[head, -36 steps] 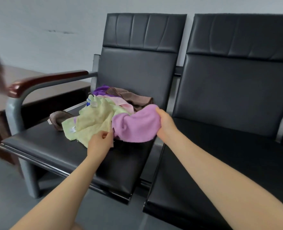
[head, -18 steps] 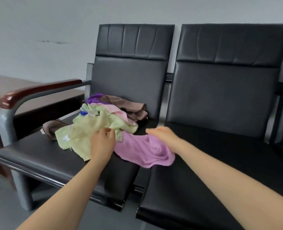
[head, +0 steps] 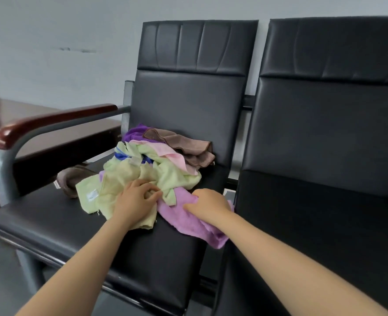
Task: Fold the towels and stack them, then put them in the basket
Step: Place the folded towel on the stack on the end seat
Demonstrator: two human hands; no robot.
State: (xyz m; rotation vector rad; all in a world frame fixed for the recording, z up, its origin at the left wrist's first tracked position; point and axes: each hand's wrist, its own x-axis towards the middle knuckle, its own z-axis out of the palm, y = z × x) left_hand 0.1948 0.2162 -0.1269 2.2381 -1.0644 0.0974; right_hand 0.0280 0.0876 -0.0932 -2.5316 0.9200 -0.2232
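2 hands on towel heap: left hand (head: 135, 199) gripping yellow-green towel (head: 117, 179); right hand (head: 207, 205) pinching lilac towel (head: 188, 221).

towels (head: 142, 172) on left seat (head: 51, 215), hands atop

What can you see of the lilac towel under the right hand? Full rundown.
The lilac towel is a soft, fluffy terry-like cloth, unfolded and rumpled, lying flat-ish along the front right part of the left seat, its near corner hanging into the gap toward the next seat. Its far end tucks under the pale green towel in the pile. The right hand rests on top of it, fingers bent into the cloth; whether they pinch it is unclear. No label visible.
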